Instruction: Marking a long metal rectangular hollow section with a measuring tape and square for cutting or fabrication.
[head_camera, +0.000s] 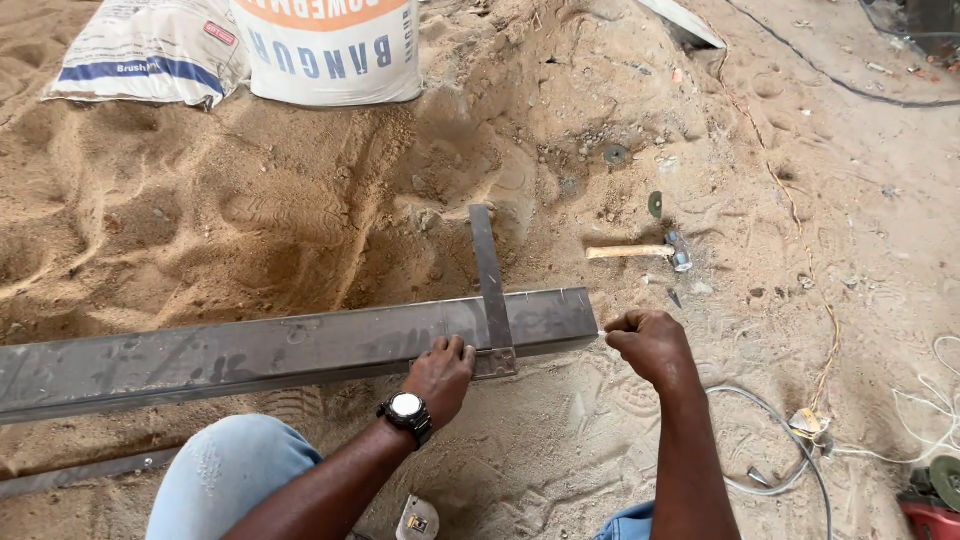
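Note:
A long grey steel box beam (250, 352) lies across the sand. A metal try square (490, 285) rests across its right end, blade pointing away from me. My left hand (442, 375), wearing a wristwatch, presses down on the square's stock at the beam's near edge. My right hand (650, 345) is closed around a thin pointed marker whose tip (601, 333) touches the beam's right end.
A wooden-handled hammer (640, 253) lies on the sand beyond the beam. Two white sacks (330, 50) stand at the back left. Grinder discs (616, 155) lie further off. Cables (780, 430) run at the right, near a red power tool (930, 505).

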